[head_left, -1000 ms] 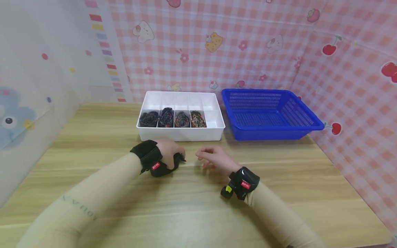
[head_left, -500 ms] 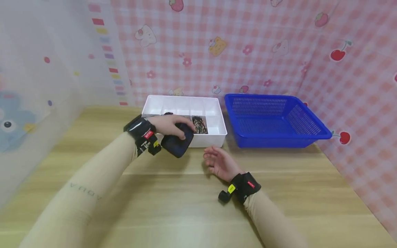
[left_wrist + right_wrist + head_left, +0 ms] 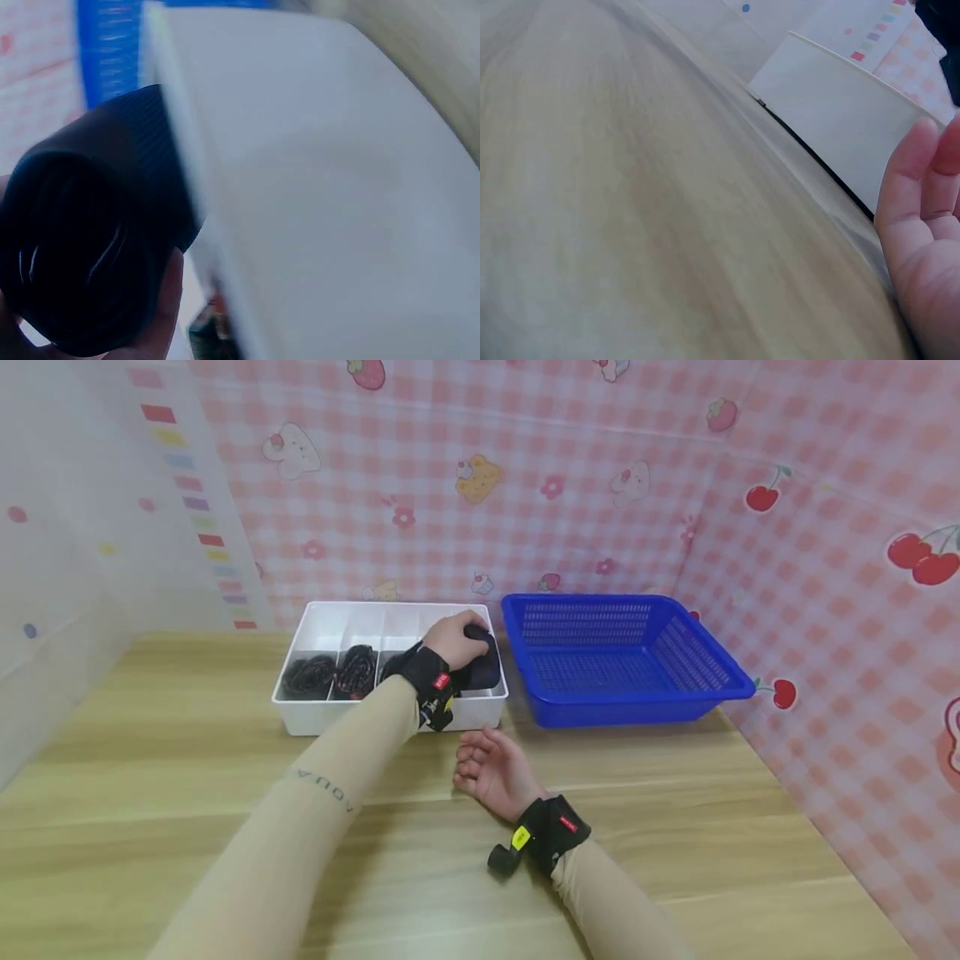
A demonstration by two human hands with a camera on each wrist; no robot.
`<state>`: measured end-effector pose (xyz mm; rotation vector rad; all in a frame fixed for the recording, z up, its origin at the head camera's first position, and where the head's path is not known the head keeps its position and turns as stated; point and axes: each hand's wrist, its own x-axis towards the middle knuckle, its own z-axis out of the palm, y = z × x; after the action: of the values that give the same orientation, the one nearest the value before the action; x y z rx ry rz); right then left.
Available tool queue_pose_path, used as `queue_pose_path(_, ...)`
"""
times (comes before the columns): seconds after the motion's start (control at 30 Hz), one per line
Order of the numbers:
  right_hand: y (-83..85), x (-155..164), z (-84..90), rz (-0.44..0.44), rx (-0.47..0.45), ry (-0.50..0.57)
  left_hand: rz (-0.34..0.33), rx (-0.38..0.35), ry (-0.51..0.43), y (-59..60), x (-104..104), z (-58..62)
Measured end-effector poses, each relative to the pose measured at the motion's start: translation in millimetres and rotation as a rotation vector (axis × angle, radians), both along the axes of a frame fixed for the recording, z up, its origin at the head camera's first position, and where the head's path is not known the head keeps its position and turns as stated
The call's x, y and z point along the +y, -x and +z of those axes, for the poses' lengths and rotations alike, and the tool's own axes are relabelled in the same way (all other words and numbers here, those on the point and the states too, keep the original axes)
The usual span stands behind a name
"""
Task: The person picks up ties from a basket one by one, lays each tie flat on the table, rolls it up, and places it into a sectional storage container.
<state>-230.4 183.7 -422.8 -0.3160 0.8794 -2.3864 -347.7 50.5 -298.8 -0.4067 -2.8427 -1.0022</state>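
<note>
My left hand [image 3: 453, 642] is over the right end of the white divided box [image 3: 306, 720] and holds a dark rolled-up strip of cloth [image 3: 483, 668]. In the left wrist view the cloth roll [image 3: 112, 225] shows its coiled end, with fingers around it beside the box wall [image 3: 315, 150]. It is at the front right compartment; how deep it sits cannot be told. Dark rolls [image 3: 309, 677] and a darker patterned roll [image 3: 356, 672] fill front left compartments; my left wrist hides others. My right hand [image 3: 498, 774] rests in front of the box, fingers loosely curled, holding nothing.
A blue plastic basket [image 3: 615, 710] stands just right of the box. The wooden table [image 3: 720, 827] runs to a checked cloth wall [image 3: 555, 518] behind and at the right. A pale sheet [image 3: 67, 577] hangs at the left.
My left hand lifted the cloth roll from the table and carried it right and back to the box's right end. My right hand turned slightly palm-up in front of the box. The head view shifted.
</note>
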Motion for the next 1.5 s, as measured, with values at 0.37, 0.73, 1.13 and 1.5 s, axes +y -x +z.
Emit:
queue_pose_path(0.37, -0.7, -1, -1.2, -0.019, -0.003, -0.041, 0.015, 0.014, 0.384, -0.1, 25, -15.5)
queue_pose_path(0.73, 0.3, 0, -0.4, -0.027, -0.011, -0.057, 0.019, 0.02, 0.558, 9.8, 24, -41.5)
queue_pose_path(1.13, -0.3, -8, 3.1, 0.008, -0.03, -0.061, -0.13, -0.008, 0.719, 8.6, 4, -39.8)
queue_pose_path(1.5, -1.2, 3, -5.5, -0.058, -0.009, 0.016, -0.231, 0.016, 0.128, -34.0, -102, 15.0)
